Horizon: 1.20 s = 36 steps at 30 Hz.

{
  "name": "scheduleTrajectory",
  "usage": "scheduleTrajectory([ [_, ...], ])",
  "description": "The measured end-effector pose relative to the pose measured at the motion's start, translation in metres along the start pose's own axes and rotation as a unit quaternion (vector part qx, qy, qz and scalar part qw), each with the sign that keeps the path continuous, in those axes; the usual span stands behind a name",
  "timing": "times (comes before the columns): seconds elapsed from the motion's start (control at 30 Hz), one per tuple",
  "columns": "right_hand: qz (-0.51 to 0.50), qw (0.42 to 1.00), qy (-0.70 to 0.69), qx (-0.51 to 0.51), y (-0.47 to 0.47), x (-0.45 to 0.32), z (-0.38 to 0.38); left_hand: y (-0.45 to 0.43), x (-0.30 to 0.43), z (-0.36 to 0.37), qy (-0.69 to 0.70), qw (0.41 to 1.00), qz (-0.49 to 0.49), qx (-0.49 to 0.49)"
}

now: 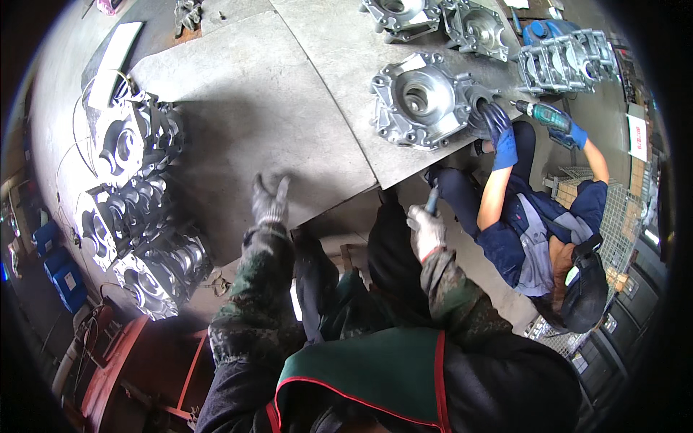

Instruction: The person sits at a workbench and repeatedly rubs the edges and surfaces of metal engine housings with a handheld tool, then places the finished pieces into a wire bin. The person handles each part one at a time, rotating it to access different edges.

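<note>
My left hand [271, 201], in a grey work glove, is spread open over the near part of the metal-topped workbench [254, 97], holding nothing. My right hand [427, 231], in a pale glove with a red cuff edge, grips a tool with a blue-grey handle [432, 201]. Its exact kind is hard to make out, as the fist covers part of it. To the left of my left hand stand several cast aluminium housings [162, 270], grouped along the bench's left side. A large round aluminium housing [419, 97] lies on the bench's right half.
A co-worker [541, 238] sits at the right, one blue-gloved hand [501, 135] at the round housing, the other holding a cordless drill [547, 115]. More castings [568, 62] stand at the back right. A wire mesh cage [622, 227] is behind the co-worker. Grey gloves [188, 15] lie at the far left.
</note>
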State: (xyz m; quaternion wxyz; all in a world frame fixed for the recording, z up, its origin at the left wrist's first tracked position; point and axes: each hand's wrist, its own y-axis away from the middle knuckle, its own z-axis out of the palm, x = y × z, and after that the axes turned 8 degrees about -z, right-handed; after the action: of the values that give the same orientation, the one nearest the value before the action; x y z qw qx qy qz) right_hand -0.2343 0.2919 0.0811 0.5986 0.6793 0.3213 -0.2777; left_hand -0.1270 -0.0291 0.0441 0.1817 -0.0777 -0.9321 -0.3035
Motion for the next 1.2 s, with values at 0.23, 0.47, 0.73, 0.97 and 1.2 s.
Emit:
scheduleTrajectory([
  [0.23, 0.081, 0.992, 0.088, -0.033, -0.084, -0.013, 0.005, -0.014, 0.128, 0.093, 0.266, 0.92, 0.061, -0.283],
  [0.47, 0.026, 0.99, -0.067, 0.118, -0.178, -0.077, -0.008, -0.028, 0.18, 0.141, 0.416, 0.864, -0.044, -0.279],
  [0.73, -0.195, 0.937, 0.011, -0.291, -0.289, -0.093, -0.031, 0.019, 0.224, 0.099, 0.353, 0.886, -0.067, -0.293],
  [0.97, 0.171, 0.937, -0.186, -0.241, -0.245, -0.139, -0.013, 0.027, 0.235, 0.102, 0.459, 0.841, -0.001, -0.288],
  [1.2, 0.211, 0.913, -0.102, -0.335, -0.254, -0.169, 0.009, 0.089, 0.224, 0.039, 0.61, 0.761, -0.087, -0.202],
])
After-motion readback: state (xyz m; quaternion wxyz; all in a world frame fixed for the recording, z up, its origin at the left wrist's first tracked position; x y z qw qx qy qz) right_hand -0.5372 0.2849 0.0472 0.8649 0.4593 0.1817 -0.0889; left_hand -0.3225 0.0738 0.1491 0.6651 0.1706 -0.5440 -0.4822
